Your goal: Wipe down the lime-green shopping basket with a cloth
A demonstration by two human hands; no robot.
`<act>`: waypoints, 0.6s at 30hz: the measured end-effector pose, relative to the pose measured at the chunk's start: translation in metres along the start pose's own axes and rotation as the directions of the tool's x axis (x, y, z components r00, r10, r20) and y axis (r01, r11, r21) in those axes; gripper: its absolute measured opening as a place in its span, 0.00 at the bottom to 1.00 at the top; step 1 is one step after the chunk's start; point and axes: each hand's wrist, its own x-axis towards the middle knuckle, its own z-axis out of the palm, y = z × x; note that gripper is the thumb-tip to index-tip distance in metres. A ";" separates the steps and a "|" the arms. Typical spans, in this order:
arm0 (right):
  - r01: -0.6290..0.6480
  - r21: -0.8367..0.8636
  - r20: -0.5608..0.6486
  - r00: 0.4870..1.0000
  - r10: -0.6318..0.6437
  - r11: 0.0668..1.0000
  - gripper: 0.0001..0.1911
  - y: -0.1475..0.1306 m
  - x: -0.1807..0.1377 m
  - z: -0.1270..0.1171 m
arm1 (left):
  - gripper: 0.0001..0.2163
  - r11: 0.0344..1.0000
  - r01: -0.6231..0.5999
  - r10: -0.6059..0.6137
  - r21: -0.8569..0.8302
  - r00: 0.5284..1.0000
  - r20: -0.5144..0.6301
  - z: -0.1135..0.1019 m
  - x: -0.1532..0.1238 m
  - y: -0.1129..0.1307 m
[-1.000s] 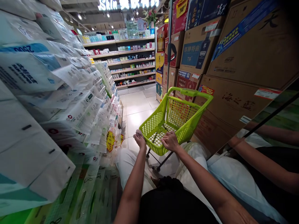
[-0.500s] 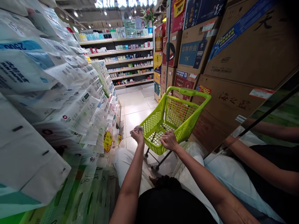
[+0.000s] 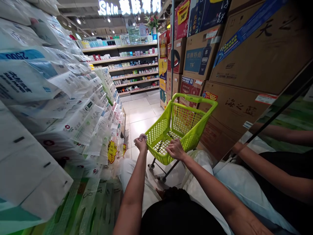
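A lime-green plastic shopping cart (image 3: pixel 193 130) stands on the tiled aisle floor in front of me, its basket bare. My right hand (image 3: pixel 174 148) rests on the near rim of the cart, fingers curled over the edge. My left hand (image 3: pixel 141 142) is closed around a small pale cloth (image 3: pixel 143 136) at the cart's near left corner. Both forearms reach forward over my light trousers.
Stacked packs of tissue paper (image 3: pixel 56 98) fill the left side of the aisle. Brown cardboard boxes (image 3: pixel 244 58) are piled on the right, with a mirror-like panel (image 3: pixel 281 137) reflecting my arms. Shelves of small products (image 3: pixel 133 65) stand at the aisle's far end.
The cart and both hands have shifted slightly left and up in the view. The left hand stays closed on the cloth at the cart's corner.
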 end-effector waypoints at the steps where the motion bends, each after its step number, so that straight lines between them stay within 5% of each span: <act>1: 0.007 0.005 -0.003 1.000 -0.007 1.000 0.22 0.001 0.000 0.000 | 0.10 1.000 -0.013 0.013 0.000 1.000 0.007 0.000 0.004 0.001; 9: 0.042 0.061 0.080 0.996 -0.047 0.997 0.23 0.026 -0.013 -0.020 | 0.14 0.986 -0.160 0.161 0.053 0.987 -0.011 0.002 -0.025 -0.009; 13: -0.040 -0.017 0.145 0.989 0.042 0.999 0.22 0.039 -0.013 -0.032 | 0.15 0.978 -0.204 0.205 0.034 0.978 -0.038 0.002 -0.046 -0.012; 18: -0.198 -0.150 0.154 0.963 0.221 0.969 0.18 0.007 -0.016 -0.028 | 0.15 0.966 -0.256 0.258 0.043 0.966 -0.036 -0.003 -0.079 -0.022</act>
